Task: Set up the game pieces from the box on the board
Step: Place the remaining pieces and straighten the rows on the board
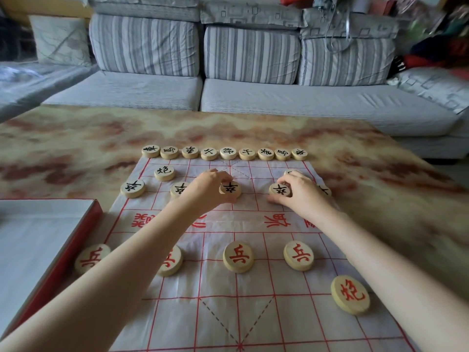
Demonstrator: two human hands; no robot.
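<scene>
**While Both Hands Pinch Black Discs, Board Stands Part-Set**

As the head view shows, the left hand pinches the centre disc by its rim with curled fingertips, and the right hand pinches the right disc likewise. Both discs sit on the board, in its far half.

The left hand part-covers a neighbouring black disc. The right hand hides most of another behind it. The left forearm crosses two red discs in the near row. Nine black discs line the board's far edge.

All discs are round, pale wood with flat faces and inked characters. The held ones read 卒, inverted. The red discs read 兵, and the red cannon reads 炮.

The board is a thin, creased white sheet with a red grid. The box, red-sided and white inside, lies just to its left. Both rest on a marbled table, with a striped grey sofa beyond.
</scene>
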